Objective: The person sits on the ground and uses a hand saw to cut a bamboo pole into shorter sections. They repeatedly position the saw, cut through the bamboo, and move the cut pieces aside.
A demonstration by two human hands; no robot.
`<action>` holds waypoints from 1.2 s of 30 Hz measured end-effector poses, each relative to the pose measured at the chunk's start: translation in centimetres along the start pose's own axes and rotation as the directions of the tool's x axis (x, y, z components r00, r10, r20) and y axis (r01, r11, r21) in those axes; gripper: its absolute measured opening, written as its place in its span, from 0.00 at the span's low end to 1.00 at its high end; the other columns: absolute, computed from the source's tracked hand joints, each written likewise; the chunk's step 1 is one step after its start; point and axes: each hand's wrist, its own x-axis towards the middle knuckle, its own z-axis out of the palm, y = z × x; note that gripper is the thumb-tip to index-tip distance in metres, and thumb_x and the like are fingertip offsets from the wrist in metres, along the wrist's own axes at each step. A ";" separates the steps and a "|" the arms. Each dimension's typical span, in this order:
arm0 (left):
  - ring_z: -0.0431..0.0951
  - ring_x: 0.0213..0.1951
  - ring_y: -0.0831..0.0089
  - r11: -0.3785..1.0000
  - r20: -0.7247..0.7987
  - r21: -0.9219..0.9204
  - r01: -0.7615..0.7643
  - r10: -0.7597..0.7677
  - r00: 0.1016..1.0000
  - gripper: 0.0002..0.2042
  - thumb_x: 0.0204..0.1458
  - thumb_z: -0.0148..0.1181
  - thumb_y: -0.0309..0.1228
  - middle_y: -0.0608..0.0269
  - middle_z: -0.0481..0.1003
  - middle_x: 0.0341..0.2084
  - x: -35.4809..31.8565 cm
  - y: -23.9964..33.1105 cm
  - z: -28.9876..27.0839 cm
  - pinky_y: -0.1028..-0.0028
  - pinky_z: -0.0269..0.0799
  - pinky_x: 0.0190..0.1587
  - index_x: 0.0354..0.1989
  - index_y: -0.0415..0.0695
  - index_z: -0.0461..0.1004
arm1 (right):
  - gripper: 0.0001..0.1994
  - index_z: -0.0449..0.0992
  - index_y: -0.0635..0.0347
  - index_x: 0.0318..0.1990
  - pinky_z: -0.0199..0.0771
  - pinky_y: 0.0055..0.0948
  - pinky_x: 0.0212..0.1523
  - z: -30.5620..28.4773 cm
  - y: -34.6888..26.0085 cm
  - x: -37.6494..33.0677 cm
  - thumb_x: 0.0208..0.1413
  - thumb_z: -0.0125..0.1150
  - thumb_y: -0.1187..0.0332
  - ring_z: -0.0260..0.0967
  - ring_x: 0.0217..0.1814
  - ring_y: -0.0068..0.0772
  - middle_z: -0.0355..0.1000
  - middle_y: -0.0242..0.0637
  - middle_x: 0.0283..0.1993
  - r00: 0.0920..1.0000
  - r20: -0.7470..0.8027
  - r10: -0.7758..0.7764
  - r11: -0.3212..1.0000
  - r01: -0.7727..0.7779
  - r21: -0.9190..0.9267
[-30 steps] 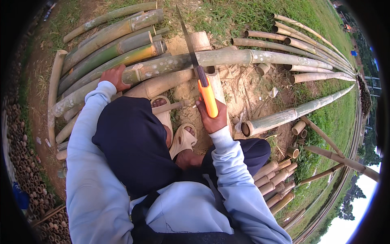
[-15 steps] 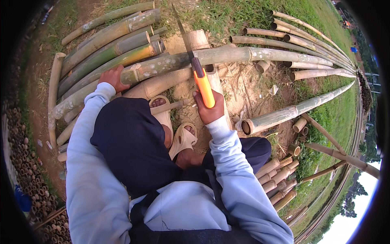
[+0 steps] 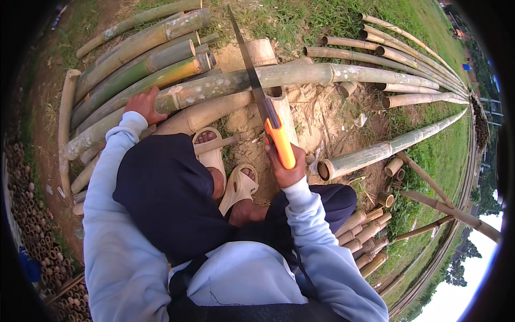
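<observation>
While a long bamboo pole point(image 3: 217, 83) stretches left to right, an orange-handled saw point(image 3: 259, 90) has its blade point(image 3: 249, 59) laid across it; the fingers of the right hand point(image 3: 288, 169) wrap the handle point(image 3: 281, 144), and those of the left hand point(image 3: 145, 104) curl over the pole.

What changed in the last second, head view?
The right hand and the saw first slid slightly forward, then were drawn back toward the body, past where they began. Nothing was newly taken hold of or let go. Unchanged: right hand's grip on the orange handle, blade across the bamboo pole, left hand on that pole.
</observation>
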 end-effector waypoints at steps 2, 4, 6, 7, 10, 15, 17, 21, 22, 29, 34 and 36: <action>0.80 0.50 0.43 1.000 -0.058 0.008 -0.013 0.013 0.998 0.40 0.40 0.73 0.52 0.43 0.80 0.47 -0.1 -0.3 0.2 0.52 0.75 0.53 0.62 0.46 0.67 | 0.10 0.76 0.69 0.31 0.65 0.29 0.25 1.8 0.0 3.7 0.61 0.67 0.70 0.61 0.22 0.22 0.69 0.36 0.20 0.989 -0.023 -0.149 0.988 0.148 -0.035; 0.79 0.50 0.43 1.000 -0.060 0.003 -0.013 0.013 0.998 0.40 0.40 0.73 0.52 0.43 0.80 0.47 -0.4 -1.1 0.5 0.52 0.75 0.54 0.62 0.46 0.67 | 0.09 0.77 0.69 0.32 0.66 0.29 0.26 2.3 0.4 2.5 0.60 0.67 0.71 0.62 0.22 0.23 0.70 0.37 0.20 0.988 -0.042 -0.147 0.989 0.147 -0.008; 0.79 0.50 0.43 1.000 -0.055 -0.013 0.008 -0.009 0.998 0.40 0.40 0.73 0.52 0.43 0.80 0.47 0.0 -1.7 0.2 0.51 0.74 0.54 0.62 0.46 0.67 | 0.08 0.78 0.68 0.33 0.68 0.30 0.26 0.1 -0.2 -3.7 0.60 0.68 0.71 0.64 0.22 0.24 0.70 0.38 0.20 0.999 -0.028 -0.027 1.000 0.026 -0.011; 0.79 0.50 0.43 0.999 -0.023 -0.030 0.013 -0.014 1.000 0.40 0.40 0.73 0.52 0.43 0.80 0.47 -0.1 -1.2 0.3 0.50 0.74 0.55 0.61 0.46 0.67 | 0.06 0.80 0.68 0.37 0.71 0.30 0.28 -1.7 0.2 -7.7 0.59 0.68 0.73 0.68 0.23 0.25 0.72 0.39 0.22 0.999 -0.034 0.005 0.999 -0.006 -0.045; 0.80 0.49 0.43 1.000 -0.040 -0.004 0.005 -0.005 0.999 0.40 0.39 0.74 0.51 0.43 0.80 0.46 -1.4 -1.7 1.4 0.50 0.74 0.54 0.61 0.46 0.67 | 0.13 0.80 0.69 0.49 0.78 0.28 0.40 -5.7 -3.2 -14.6 0.57 0.66 0.77 0.81 0.36 0.32 0.80 0.45 0.34 0.993 0.076 0.087 0.976 -0.070 -0.207; 0.81 0.48 0.44 1.000 -0.041 0.000 -0.016 0.016 0.999 0.41 0.38 0.74 0.52 0.43 0.81 0.45 -0.4 -1.3 1.3 0.51 0.75 0.53 0.62 0.47 0.67 | 0.06 0.78 0.69 0.34 0.69 0.29 0.28 -2.0 -0.7 -3.6 0.59 0.67 0.74 0.68 0.24 0.23 0.72 0.37 0.22 0.998 0.059 0.022 0.994 -0.016 -0.109; 0.80 0.48 0.43 0.999 -0.050 0.003 -0.040 0.040 0.998 0.41 0.39 0.73 0.53 0.43 0.81 0.45 0.5 -0.5 0.7 0.50 0.75 0.53 0.62 0.48 0.67 | 0.13 0.74 0.69 0.28 0.64 0.31 0.25 1.7 -0.2 5.0 0.60 0.67 0.69 0.61 0.21 0.23 0.68 0.37 0.18 0.991 -0.017 -0.135 0.990 0.134 -0.038; 0.81 0.48 0.44 0.999 -0.011 0.024 -0.032 0.032 0.999 0.41 0.40 0.72 0.56 0.42 0.81 0.44 -0.3 -0.8 0.8 0.50 0.75 0.52 0.62 0.48 0.68 | 0.10 0.77 0.68 0.31 0.69 0.30 0.28 1.4 0.3 3.2 0.59 0.68 0.70 0.66 0.24 0.24 0.71 0.37 0.20 0.993 -0.040 -0.113 0.994 0.113 -0.009; 0.81 0.48 0.45 0.999 -0.014 0.047 -0.010 0.011 1.000 0.41 0.40 0.72 0.56 0.42 0.80 0.44 0.2 -1.5 0.4 0.51 0.75 0.52 0.62 0.48 0.68 | 0.08 0.78 0.68 0.33 0.70 0.29 0.29 0.9 0.6 0.6 0.59 0.68 0.71 0.68 0.24 0.24 0.71 0.37 0.20 0.987 -0.070 -0.143 0.989 0.145 0.027; 0.81 0.48 0.46 1.000 -0.039 0.021 -0.018 0.019 0.999 0.41 0.39 0.74 0.54 0.43 0.81 0.42 -0.7 -1.8 1.8 0.52 0.75 0.52 0.60 0.45 0.68 | 0.09 0.81 0.69 0.45 0.78 0.30 0.36 -6.3 -4.0 -14.1 0.59 0.63 0.77 0.81 0.32 0.32 0.80 0.44 0.31 0.997 0.074 0.036 0.967 -0.016 -0.253; 0.81 0.48 0.46 1.000 -0.033 0.014 -0.011 0.011 0.999 0.40 0.38 0.74 0.54 0.44 0.81 0.42 -0.1 -0.6 -0.4 0.53 0.75 0.52 0.60 0.46 0.68 | 0.09 0.77 0.70 0.33 0.68 0.29 0.25 0.5 0.1 1.3 0.59 0.68 0.72 0.68 0.22 0.23 0.72 0.37 0.21 0.997 0.031 -0.071 0.994 0.073 -0.076; 0.81 0.48 0.46 1.000 0.009 0.014 0.026 -0.026 1.000 0.40 0.38 0.74 0.54 0.44 0.81 0.42 -0.4 -0.1 0.1 0.53 0.76 0.52 0.60 0.47 0.68 | 0.09 0.77 0.70 0.32 0.69 0.30 0.26 1.6 0.7 1.2 0.59 0.68 0.72 0.69 0.22 0.24 0.72 0.38 0.20 0.996 0.003 -0.092 0.995 0.092 -0.041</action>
